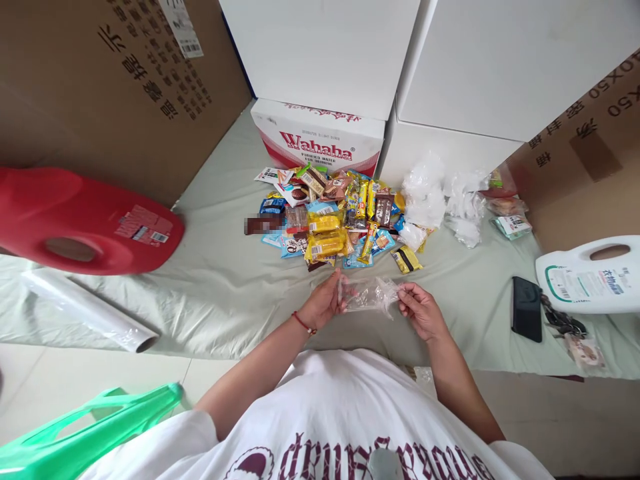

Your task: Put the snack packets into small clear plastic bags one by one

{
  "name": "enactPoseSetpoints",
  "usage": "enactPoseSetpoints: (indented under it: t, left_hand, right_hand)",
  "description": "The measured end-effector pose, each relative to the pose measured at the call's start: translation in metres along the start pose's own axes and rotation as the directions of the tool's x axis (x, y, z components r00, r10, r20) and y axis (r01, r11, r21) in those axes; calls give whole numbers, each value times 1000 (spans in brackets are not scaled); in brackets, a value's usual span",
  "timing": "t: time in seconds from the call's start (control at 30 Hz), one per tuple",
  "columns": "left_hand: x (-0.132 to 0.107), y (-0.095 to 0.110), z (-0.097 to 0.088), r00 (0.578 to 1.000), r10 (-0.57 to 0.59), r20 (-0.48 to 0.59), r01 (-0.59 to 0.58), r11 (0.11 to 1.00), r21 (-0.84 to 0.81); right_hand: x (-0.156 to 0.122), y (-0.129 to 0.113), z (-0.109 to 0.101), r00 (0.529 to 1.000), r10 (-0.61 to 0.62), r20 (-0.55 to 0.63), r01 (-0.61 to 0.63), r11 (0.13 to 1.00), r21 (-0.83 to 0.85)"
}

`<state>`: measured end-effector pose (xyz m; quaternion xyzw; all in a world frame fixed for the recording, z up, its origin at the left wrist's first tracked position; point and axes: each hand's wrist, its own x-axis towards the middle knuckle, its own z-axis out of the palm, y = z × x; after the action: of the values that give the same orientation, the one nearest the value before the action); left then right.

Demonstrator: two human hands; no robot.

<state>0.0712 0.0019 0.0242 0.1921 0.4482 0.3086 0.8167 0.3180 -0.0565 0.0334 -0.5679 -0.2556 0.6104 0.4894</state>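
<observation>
1. Left-hand grip (324, 300) closed on one end of a clear, thin plastic bag (369, 296); right-hand grip (419, 311) pinches the other end, thumb against fingers.
2. That bag stretches between both hands, just on the wearer's side of a multicoloured heap of wrapped snacks (325, 223); whether it touches the pale green cloth (220, 293) below, I cannot tell.
3. It looks feather-light, limp and slippery, likely to crease or tear if pulled hard; its edges, between thumb and fingertips, seem the best hold.
4. Beyond, right of the heap, lie crumpled translucent plastic bags (425, 187).
5. Farther right: a black rectangular phone (527, 309) and a white plastic jug (575, 283).
</observation>
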Motion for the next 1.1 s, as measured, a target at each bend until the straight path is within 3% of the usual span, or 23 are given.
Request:
enactPoseSetpoints:
  t: [0.1,0.2,0.33,0.47,0.67,0.8,0.93,1.1]
  left_hand:
    - [-6,0,-5,982,-82,170,73,996,54]
    - [-12,-2,-7,971,-50,233,22,992,124]
    - [-15,1,-4,985,105,138,-97,993,-61]
    - [-15,9,3,968,240,74,-216,945,-244]
    - [-18,15,11,985,148,90,-126,968,-215]
    - [-21,14,13,982,74,175,-37,979,-203]
    - [-24,14,10,976,76,202,-33,978,-208]
    - [-24,15,-8,985,147,87,-120,959,-257]
  right_hand:
    - [3,2,2,999,-32,-33,31,999,-26]
    - [8,4,1,994,-81,-78,79,997,-27]
    - [10,4,-5,982,-145,-123,148,989,12]
    - [6,3,-14,977,-148,-152,160,985,70]
    - [-2,-2,-12,991,-92,-101,106,983,151]
    - [-2,-5,11,997,33,67,-42,988,147]
    - [6,-2,34,967,102,231,-116,992,45]
    - [19,2,37,987,38,159,-31,998,-48]
